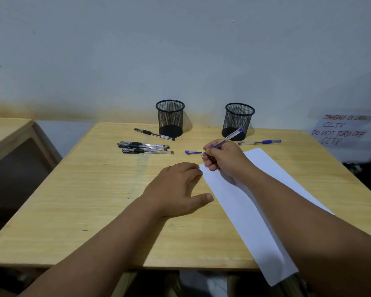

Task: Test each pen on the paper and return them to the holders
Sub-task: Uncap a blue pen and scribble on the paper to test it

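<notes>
White paper [255,202] overhangs the table [94,189] edge; right hand [225,157] grips a blue pen [227,139], left hand [176,187] lies flat, fingers spread.

Uncapped blue pen [227,140] tilted over white paper [244,202] (four black pens [145,147] lie beside two empty mesh holders [170,118]).

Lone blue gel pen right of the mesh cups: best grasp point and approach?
Pinch the capped blue gel pen mid-barrel from above, fingers across its width. It lies flat on the wooden table, roughly left-right, clear of the right black mesh holder and white paper.
</notes>
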